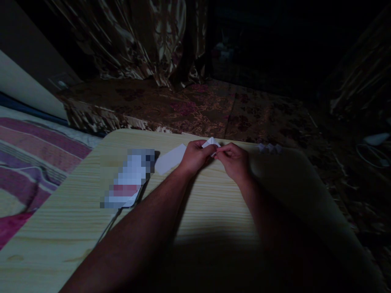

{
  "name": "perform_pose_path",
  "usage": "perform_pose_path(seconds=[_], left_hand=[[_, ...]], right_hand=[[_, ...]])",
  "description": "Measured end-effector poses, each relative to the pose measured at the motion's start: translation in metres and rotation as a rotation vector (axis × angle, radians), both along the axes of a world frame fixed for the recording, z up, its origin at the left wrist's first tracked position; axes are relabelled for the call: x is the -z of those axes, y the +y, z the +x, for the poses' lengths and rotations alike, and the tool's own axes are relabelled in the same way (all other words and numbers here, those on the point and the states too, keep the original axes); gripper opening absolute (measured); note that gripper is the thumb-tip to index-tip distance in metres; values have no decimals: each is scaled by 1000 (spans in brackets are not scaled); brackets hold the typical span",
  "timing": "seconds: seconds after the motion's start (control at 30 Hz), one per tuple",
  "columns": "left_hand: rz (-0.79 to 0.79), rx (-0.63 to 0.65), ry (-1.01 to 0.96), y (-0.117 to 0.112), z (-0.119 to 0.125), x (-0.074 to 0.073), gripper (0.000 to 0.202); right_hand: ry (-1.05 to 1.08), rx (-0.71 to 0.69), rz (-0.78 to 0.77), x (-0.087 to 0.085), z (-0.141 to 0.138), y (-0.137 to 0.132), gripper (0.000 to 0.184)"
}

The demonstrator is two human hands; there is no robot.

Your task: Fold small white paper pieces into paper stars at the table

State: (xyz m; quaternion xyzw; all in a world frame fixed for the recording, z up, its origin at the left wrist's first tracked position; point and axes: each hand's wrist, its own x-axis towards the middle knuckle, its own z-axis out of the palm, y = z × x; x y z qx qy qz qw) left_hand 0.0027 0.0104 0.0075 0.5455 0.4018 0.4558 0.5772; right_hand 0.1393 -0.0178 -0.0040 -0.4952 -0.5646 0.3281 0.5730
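Note:
Near the far edge of the wooden table, my left hand (pixel 196 157) and my right hand (pixel 234 160) come together around a small piece of folded white paper (pixel 211 142). The left thumb presses on the paper, and the right thumb and finger pinch its right corner. The paper rises to a peak above the fingers; its lower part is hidden. Beside my left hand lies a flat white paper strip (pixel 170 159), partly under or behind that hand. To the right of my right hand, several small folded paper pieces (pixel 270 148) sit in a row.
A blurred-out phone (pixel 130 177) lies on the left of the light wooden table (pixel 76 195), with a cable (pixel 106 230) running from its lower end. A bed with a striped cover (pixel 30 154) is at the left. A patterned cloth-covered ledge (pixel 183 106) and curtains (pixel 161 36) stand behind.

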Motion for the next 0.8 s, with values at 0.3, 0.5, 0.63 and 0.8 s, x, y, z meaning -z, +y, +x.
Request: perform_pose_path(seconds=[0.3, 0.5, 0.63, 0.8], left_hand=[[-25, -29, -31, 3, -1, 6, 26], [-7, -25, -13, 3, -2, 6, 29], [5, -18, -10, 3, -2, 8, 29], [15, -17, -16, 2, -2, 8, 29]], right_hand=[[131, -24, -58, -5, 3, 1, 13], [164, -71, -171, -4, 8, 6, 27], [159, -80, -190, -2, 8, 8, 22], [139, -75, -187, -1, 7, 9, 15]])
